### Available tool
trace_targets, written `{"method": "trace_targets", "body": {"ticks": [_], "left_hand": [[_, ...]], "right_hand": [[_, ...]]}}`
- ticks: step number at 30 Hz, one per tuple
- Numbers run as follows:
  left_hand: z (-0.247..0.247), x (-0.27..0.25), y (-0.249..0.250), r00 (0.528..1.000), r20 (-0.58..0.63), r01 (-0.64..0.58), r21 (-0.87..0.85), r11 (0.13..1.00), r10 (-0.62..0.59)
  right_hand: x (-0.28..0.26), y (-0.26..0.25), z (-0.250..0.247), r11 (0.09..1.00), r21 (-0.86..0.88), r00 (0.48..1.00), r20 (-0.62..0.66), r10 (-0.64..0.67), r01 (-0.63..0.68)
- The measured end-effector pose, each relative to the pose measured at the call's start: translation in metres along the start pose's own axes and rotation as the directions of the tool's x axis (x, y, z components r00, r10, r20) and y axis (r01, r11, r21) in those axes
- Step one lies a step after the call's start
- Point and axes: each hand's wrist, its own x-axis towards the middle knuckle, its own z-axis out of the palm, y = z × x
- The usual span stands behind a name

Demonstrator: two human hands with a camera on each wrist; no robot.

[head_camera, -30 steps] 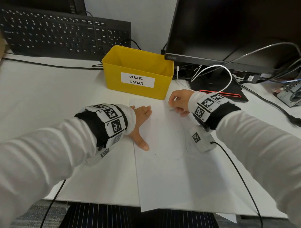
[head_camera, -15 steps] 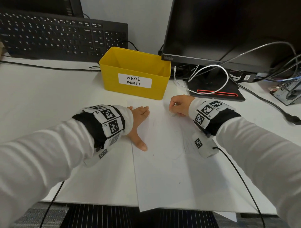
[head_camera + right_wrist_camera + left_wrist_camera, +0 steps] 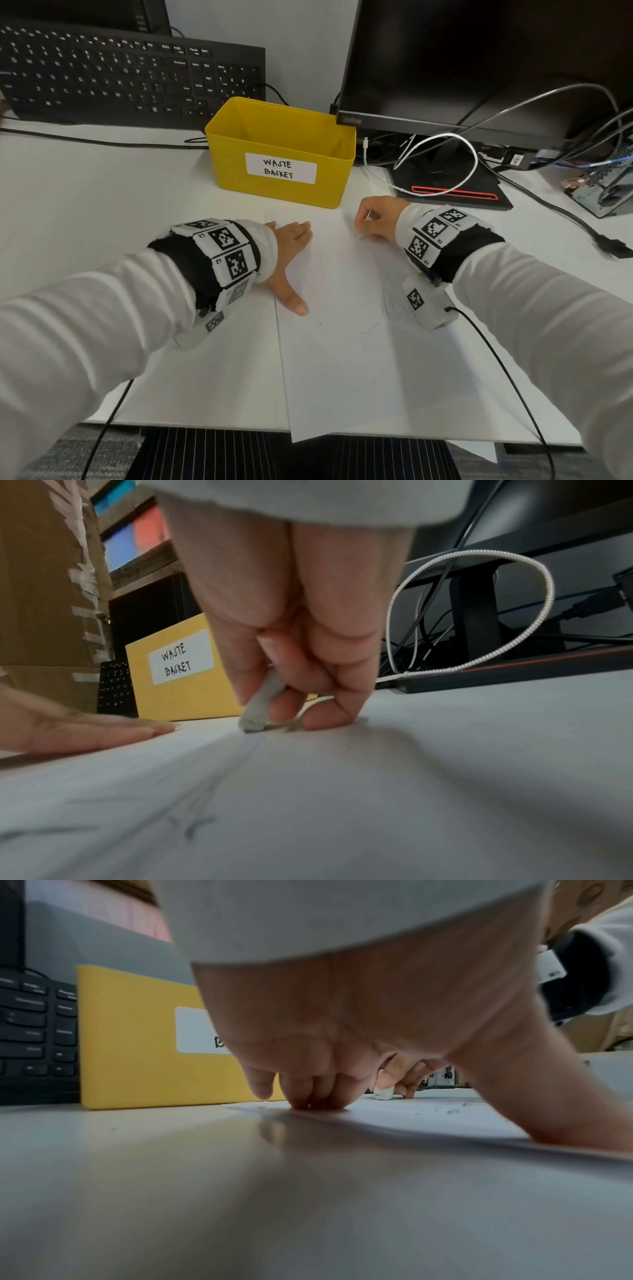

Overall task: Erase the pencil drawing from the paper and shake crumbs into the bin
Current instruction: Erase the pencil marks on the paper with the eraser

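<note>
A white sheet of paper (image 3: 346, 359) with faint pencil lines (image 3: 195, 823) lies on the white desk. My left hand (image 3: 291, 246) lies flat, fingers spread, pressing the paper's left edge down; the same hand (image 3: 318, 1096) shows in the left wrist view. My right hand (image 3: 373, 219) pinches a small white eraser (image 3: 359, 235) near the paper's top right, its tip on the sheet. The eraser (image 3: 263, 704) sits between thumb and fingers in the right wrist view. The yellow bin (image 3: 281, 150), labelled WASTE BASKET, stands just beyond the paper.
A black keyboard (image 3: 120, 78) leans behind the bin at the left. A monitor (image 3: 479, 61) and its stand with a white braided cable (image 3: 442, 171) are at the right. Black cables (image 3: 565, 219) cross the desk's right side. The paper overhangs the desk's front edge (image 3: 205, 425).
My right hand with the eraser has shifted slightly down and left on the paper's top area in small rubbing moves. The left hand has stayed pressed on the paper's edge.
</note>
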Motion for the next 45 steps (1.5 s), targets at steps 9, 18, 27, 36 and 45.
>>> {"method": "trace_targets", "body": {"ticks": [9, 18, 27, 36, 45], "left_hand": [[0.0, 0.0, -0.001, 1.0, 0.007, 0.003, 0.002, 1.0, -0.003], [0.0, 0.0, -0.001, 1.0, 0.006, 0.007, 0.001, 1.0, -0.007], [0.0, -0.003, 0.0, 1.0, -0.002, 0.011, -0.054, 0.998, -0.011], [0.0, -0.004, 0.012, 0.997, -0.052, 0.054, -0.097, 0.994, -0.059], [-0.001, -0.005, 0.012, 0.998, -0.052, 0.033, -0.068, 0.997, -0.036]], "right_hand": [[-0.002, -0.001, -0.003, 1.0, 0.001, 0.997, 0.077, -0.002, 0.002], [-0.006, 0.006, -0.001, 0.999, 0.029, 0.994, 0.105, -0.033, 0.03], [-0.007, 0.005, 0.002, 0.999, -0.018, 0.998, 0.054, -0.04, 0.041], [-0.011, 0.007, -0.002, 0.999, 0.019, 0.997, -0.066, 0.032, -0.031], [-0.019, 0.007, 0.006, 0.996, -0.089, 1.0, -0.025, -0.014, 0.012]]}}
